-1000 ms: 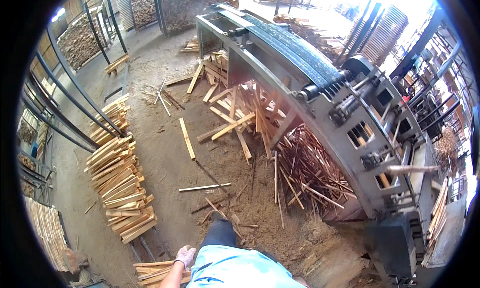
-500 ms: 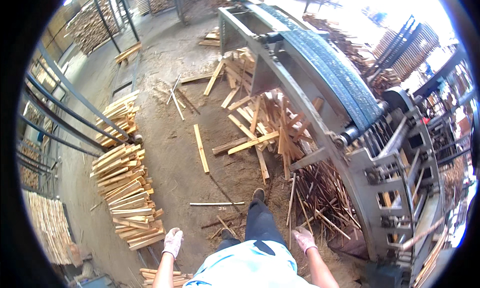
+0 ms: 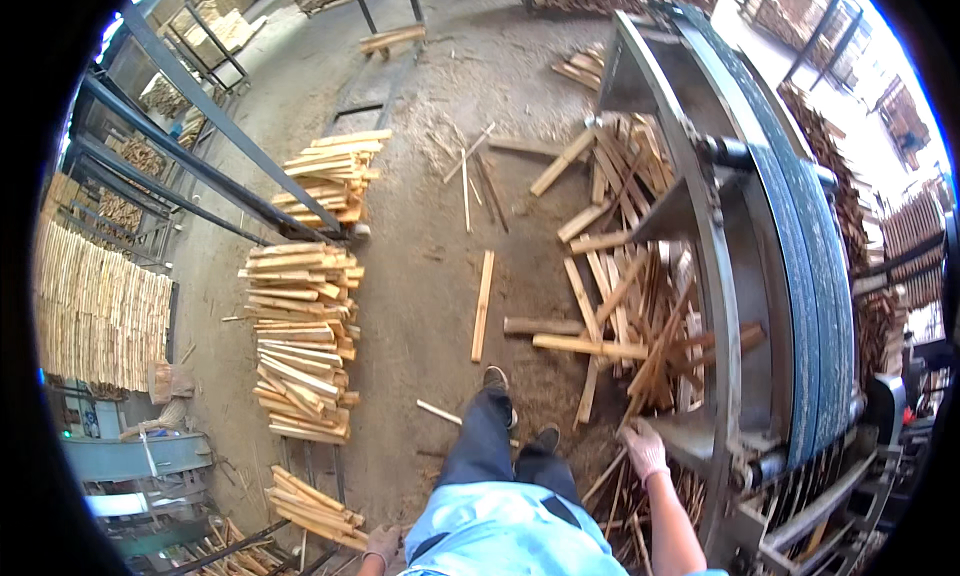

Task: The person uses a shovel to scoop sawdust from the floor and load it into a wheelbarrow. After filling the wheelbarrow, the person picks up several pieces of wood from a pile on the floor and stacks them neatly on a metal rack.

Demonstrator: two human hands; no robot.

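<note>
My right hand [image 3: 643,448], in a pale glove, hangs beside the metal conveyor frame [image 3: 722,376], at the lower end of a heap of loose boards [image 3: 640,306]. Its fingers look loosely apart, and I see nothing held in them. Low in the view, partly hidden by my blue shirt, is my gloved left hand [image 3: 383,541]. Nearest to it lies a small stack of light planks [image 3: 315,506]; the fingers are too little seen to tell their state.
Stacked planks [image 3: 305,341] line a floor rail on the left. A single board [image 3: 482,306] and a thin stick [image 3: 440,412] lie on the dirt floor ahead. A blue conveyor belt [image 3: 800,276] runs along the right. Sloping metal bars [image 3: 210,106] stand at upper left.
I have stepped forward and my view has turned, so the conveyor stands more upright in it. My feet have changed stride. My left hand has dropped lower; my right has come up beside the frame.
</note>
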